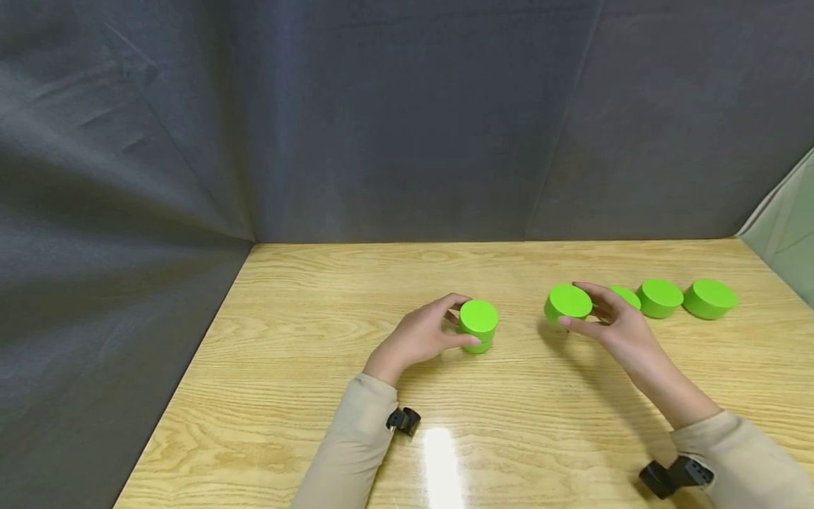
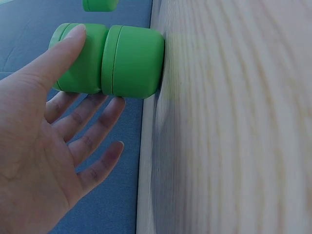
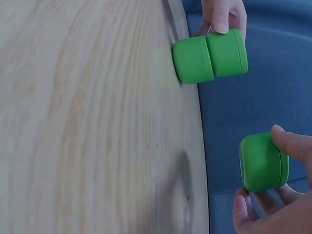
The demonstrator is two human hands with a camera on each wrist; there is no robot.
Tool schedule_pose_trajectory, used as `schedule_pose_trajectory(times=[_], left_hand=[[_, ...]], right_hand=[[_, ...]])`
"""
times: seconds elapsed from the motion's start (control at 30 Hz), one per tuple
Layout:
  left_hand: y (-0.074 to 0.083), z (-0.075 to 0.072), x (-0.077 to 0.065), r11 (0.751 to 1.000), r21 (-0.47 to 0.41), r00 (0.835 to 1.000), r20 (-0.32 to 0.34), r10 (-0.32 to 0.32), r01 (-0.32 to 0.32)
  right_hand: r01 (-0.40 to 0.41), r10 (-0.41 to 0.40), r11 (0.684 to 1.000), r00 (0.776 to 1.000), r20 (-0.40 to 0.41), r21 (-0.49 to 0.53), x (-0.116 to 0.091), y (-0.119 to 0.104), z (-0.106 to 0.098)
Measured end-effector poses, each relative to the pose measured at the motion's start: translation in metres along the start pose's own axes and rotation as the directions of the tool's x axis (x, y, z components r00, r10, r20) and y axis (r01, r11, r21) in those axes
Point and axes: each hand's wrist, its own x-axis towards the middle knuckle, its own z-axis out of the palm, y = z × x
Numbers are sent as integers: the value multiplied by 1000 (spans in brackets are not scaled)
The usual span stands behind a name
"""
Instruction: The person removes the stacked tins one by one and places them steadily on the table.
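Observation:
Two green round lidded jars stand stacked on the wooden table [image 1: 331,297]. My left hand [image 1: 422,332] grips the upper jar [image 2: 90,58] between thumb and fingers, while the lower jar [image 2: 136,61] sits under it on the wood. To the right, my right hand [image 1: 626,332] holds a third green jar [image 3: 263,163] by its sides, thumb on the near side. That jar is raised off the tabletop, and its shadow falls on the wood below. In the right wrist view a gap separates it from the stack.
Three more green jars stand in a row at the right: one [image 1: 626,294] partly hidden behind my right hand, a middle one [image 1: 660,297] and an end one [image 1: 710,298]. A dark cloth [image 1: 407,127] hangs along the table's back and left edges.

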Motion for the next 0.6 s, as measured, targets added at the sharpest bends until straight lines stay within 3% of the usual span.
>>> schedule_pose_trajectory(times=[0.33,0.6], left_hand=[[0,2,2,1000,2,1000,4,4,-4],[-1,2,1,1000,2,1000,4,-1,1]], right_hand=[[-39,41,996,999,26,-76,-2,7,-8],[-26,24,994,1000,-19,-108,-4,13,-8]])
